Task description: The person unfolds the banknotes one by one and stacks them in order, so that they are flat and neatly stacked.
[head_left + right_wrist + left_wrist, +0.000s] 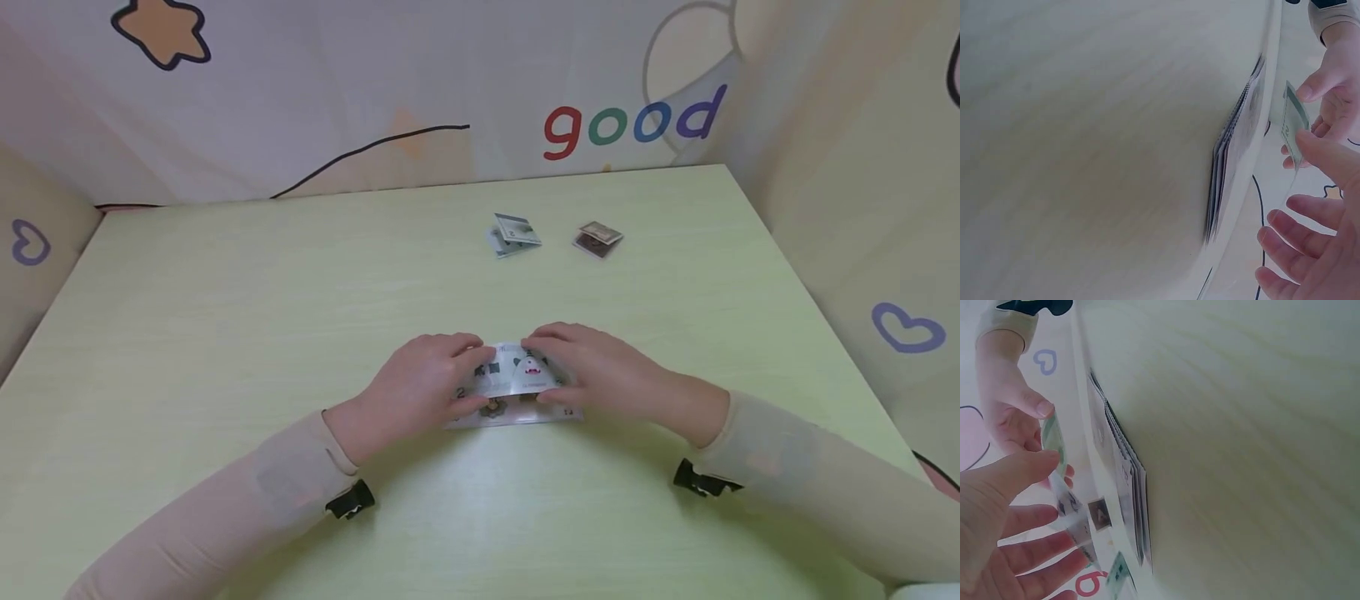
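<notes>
Between both hands a printed paper note (528, 375) with a cartoon face is held up, bent over lengthwise. My left hand (420, 387) pinches its left end between thumb and fingers. The other end is in the thumb and fingers of my right hand (615, 375). Under it lies a stack of similar paper notes (517, 412), mostly covered in the head view. From the left wrist the stack (1124, 481) shows several layers flat on the table, with the held note (1075, 515) above it. Part of the note is hidden by my fingers.
Farther back on the pale green table (225, 333) sit a folded grey-green note (516, 233) and, to its right, a folded brown note (598, 238), both partly sprung up. A printed cloth wall (337, 83) closes off the back, and others border both sides.
</notes>
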{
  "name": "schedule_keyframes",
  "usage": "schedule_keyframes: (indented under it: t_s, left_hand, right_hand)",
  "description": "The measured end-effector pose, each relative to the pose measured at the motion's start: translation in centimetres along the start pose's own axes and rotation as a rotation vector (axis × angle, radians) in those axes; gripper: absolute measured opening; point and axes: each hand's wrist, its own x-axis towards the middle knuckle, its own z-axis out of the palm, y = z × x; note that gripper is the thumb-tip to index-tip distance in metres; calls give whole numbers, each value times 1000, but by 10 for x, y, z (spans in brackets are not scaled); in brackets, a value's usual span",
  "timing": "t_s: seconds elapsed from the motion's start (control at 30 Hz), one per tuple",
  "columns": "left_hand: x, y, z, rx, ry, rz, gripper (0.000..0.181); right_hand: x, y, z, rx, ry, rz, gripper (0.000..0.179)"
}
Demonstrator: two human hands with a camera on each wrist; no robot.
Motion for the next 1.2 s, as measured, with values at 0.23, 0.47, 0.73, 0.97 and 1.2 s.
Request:
schedule_keyframes:
  t_s: [0.23,0.47,0.73,0.97,1.2]
  left_hand:
    - [0,1,3,22,-84,-8,46]
    - [1,8,8,81,-180,3,42]
    - [-3,11,13,156,-201,25,31]
    - [-12,15,19,241,-165,85,37]
    - [-25,12,17,214,-266,101,53]
  right_hand:
    - [2,-2,3,-33,-93,9,63]
    - [1,-1,6,-74,-150,-17,59]
    - [0,2,12,-131,-181,-76,48]
    - [-1,0,12,-256,-196,-121,49]
    - [-9,-6,10,-334,-239,-150,55]
